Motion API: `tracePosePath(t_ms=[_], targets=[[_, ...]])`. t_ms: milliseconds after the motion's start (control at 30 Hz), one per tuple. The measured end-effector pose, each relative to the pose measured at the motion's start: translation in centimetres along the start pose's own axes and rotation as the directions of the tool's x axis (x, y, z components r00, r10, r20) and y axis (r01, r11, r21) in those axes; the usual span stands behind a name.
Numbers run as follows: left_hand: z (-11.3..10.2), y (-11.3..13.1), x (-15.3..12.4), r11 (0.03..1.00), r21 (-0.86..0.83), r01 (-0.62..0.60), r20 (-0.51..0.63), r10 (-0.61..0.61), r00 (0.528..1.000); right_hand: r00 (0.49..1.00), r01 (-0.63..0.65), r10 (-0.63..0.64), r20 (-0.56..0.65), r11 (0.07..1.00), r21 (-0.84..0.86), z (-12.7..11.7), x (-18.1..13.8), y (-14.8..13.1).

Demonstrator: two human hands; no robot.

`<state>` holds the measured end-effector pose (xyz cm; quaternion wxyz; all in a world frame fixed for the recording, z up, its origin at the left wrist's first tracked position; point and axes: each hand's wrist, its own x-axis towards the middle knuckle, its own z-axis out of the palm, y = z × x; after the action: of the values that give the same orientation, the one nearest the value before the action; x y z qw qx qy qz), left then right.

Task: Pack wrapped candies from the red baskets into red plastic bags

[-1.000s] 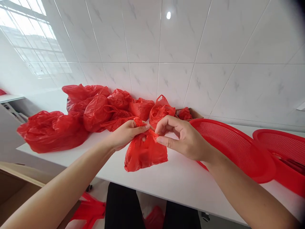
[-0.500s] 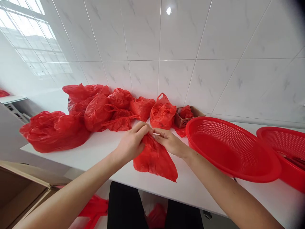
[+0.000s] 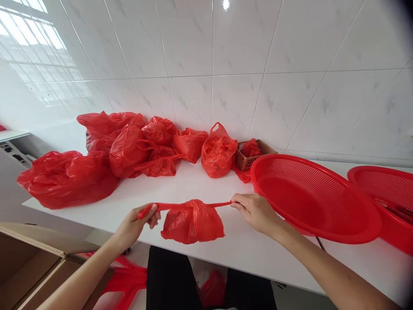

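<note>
A small filled red plastic bag [image 3: 192, 221] rests on the white table [image 3: 200, 183] right in front of me. Its two handles are stretched out sideways in a taut line. My left hand [image 3: 137, 221] is closed round the left handle near the table's front edge. My right hand [image 3: 254, 211] pinches the right handle, close to the rim of a big red sieve basket [image 3: 314, 200]. The knot sits at the top of the bag between my hands.
Several tied red bags [image 3: 129, 146] are piled along the tiled wall at the back left. A small cardboard box [image 3: 253, 155] holds another red bag. A second red basket [image 3: 382, 196] stands at far right. An open carton [image 3: 32, 258] is on the floor at left.
My hands were together on top of the bag; they have pulled apart sideways, drawing both handles tight. The bag now sits lower and nearer the table's front edge.
</note>
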<state>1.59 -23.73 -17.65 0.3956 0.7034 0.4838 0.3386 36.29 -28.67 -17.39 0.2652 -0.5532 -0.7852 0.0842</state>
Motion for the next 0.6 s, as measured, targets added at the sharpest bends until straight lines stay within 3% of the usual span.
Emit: tracePosePath(t_ms=[67,167,267,367,467,600], targets=[[0.8,-1.0,-0.4,0.999,-0.04,0.023,-0.054,-0.026,0.998,0.992,-0.122,0.121,0.022,0.992,0.038,0.8,0.1,1.0],[3.3,-1.1,-0.1,0.995,-0.013,-0.095,-0.138,0.092,0.986,0.972,-0.23,0.234,-0.009,0.961,0.15,2.6,1.0,0.5],[6.6,-1.4,1.0,0.975,0.116,-0.192,-0.281,0.217,0.935,0.962,-0.257,0.272,-0.016,0.926,0.277,5.4,1.7,-1.5],[9.4,-2.7,2.4,0.962,0.216,-0.169,-0.402,0.245,0.882,0.957,-0.262,0.287,-0.045,0.921,0.288,8.4,2.0,-3.1],[10.6,-4.2,3.5,0.962,0.25,-0.106,-0.378,0.198,0.905,0.948,-0.292,0.317,-0.044,0.914,0.282,10.2,2.1,-2.9],[9.8,-5.5,4.0,0.947,0.316,-0.052,-0.258,0.139,0.956,0.938,-0.319,0.346,-0.028,0.889,0.329,10.1,1.9,0.1]])
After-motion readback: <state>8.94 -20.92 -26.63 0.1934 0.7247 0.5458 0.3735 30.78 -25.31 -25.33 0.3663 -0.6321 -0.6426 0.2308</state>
